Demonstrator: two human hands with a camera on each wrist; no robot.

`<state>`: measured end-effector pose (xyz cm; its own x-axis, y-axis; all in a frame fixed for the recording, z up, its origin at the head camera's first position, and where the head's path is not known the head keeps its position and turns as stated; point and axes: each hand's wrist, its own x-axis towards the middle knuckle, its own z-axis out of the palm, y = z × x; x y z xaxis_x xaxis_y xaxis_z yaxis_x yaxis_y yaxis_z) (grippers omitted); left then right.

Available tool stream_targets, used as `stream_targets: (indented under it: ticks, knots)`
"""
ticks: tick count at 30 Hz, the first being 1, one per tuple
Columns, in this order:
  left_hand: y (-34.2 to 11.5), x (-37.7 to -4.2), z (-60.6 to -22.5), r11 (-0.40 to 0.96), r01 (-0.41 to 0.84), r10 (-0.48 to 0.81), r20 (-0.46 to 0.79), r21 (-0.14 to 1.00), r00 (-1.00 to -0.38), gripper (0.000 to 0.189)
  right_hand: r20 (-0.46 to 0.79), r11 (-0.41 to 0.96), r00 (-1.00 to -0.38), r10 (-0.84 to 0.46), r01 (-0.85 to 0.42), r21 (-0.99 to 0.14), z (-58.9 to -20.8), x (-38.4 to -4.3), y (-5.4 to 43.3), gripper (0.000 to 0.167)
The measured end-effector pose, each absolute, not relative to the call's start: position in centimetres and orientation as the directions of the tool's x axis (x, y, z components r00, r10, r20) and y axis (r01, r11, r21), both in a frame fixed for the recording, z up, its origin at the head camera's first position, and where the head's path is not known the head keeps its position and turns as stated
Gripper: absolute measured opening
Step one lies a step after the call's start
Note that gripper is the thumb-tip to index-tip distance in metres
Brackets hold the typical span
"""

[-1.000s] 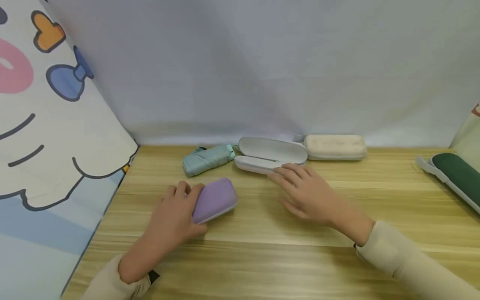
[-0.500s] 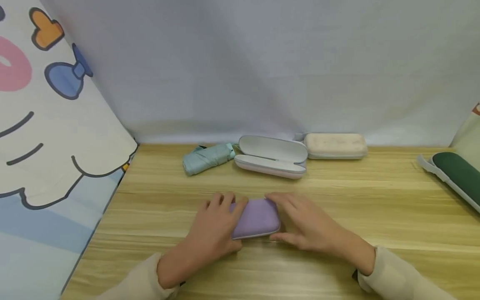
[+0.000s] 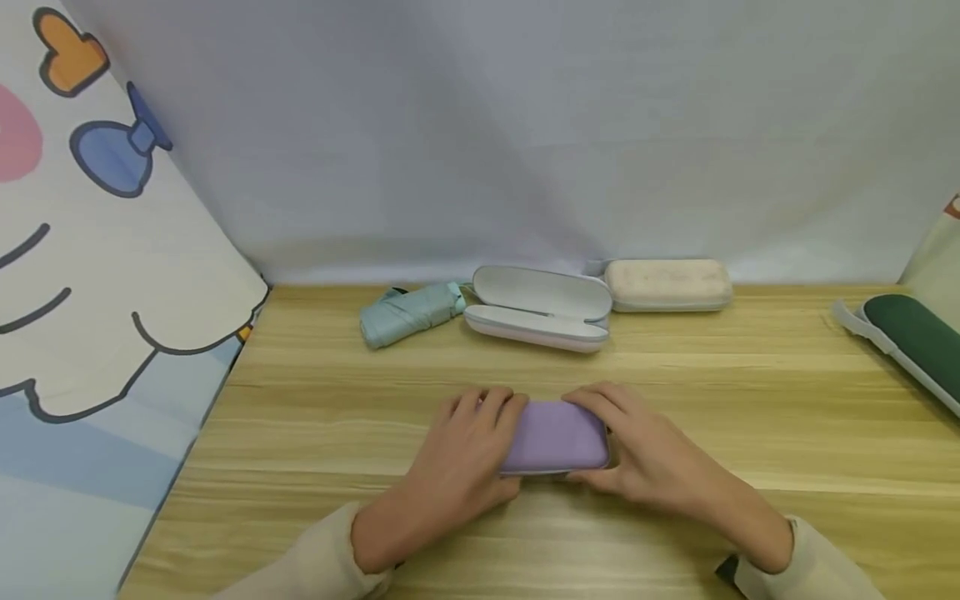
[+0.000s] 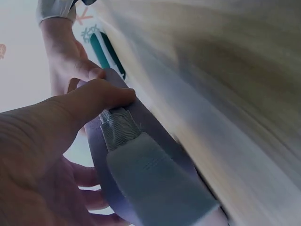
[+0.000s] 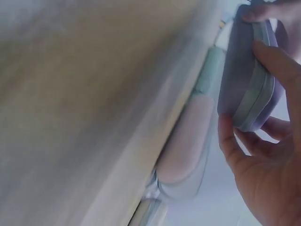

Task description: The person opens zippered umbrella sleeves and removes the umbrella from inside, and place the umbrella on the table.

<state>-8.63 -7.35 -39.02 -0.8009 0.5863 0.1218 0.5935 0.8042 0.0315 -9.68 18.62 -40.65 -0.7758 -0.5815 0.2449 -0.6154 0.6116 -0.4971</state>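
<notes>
A purple zip case (image 3: 558, 437), closed, is held between both hands low in the middle of the head view. My left hand (image 3: 468, 454) grips its left end, fingers on the far side and thumb on the near side. The right hand (image 3: 645, 450) pinches the right end. In the left wrist view a grey strap (image 4: 150, 174) lies along the case's side, beneath the left thumb. The right wrist view shows the case (image 5: 237, 70) off the table, its pale zip band (image 5: 254, 96) running along the edge. Whatever is inside stays hidden.
At the back of the wooden table (image 3: 300, 400) lie a folded light-green umbrella (image 3: 412, 314), an unfolded pale pink case (image 3: 536, 325) with a whitish lining, and a closed cream case (image 3: 667, 283). A dark green case (image 3: 915, 337) is at the right. A light cloth (image 3: 487, 142) hangs behind.
My left hand has carried the purple case rightward to the middle. The right hand has left the pink case, come nearer and taken hold of the purple case's right end.
</notes>
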Motion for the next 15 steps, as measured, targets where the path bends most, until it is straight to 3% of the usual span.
stream_targets:
  ticks: [8,15]
  knots:
    - [-7.9,-9.2,-38.8,0.814,0.564,0.548,0.144,0.136,-0.824,0.090,0.312,0.599,-0.784,-0.536,-0.614,-0.515,-39.9,-10.5,20.1,0.078]
    - [-9.2,-9.9,-39.4,0.800,0.552,0.542,0.110,0.235,-0.833,0.085,0.245,0.628,-0.838,-0.489,-0.532,-0.567,-40.0,-10.8,21.8,0.075]
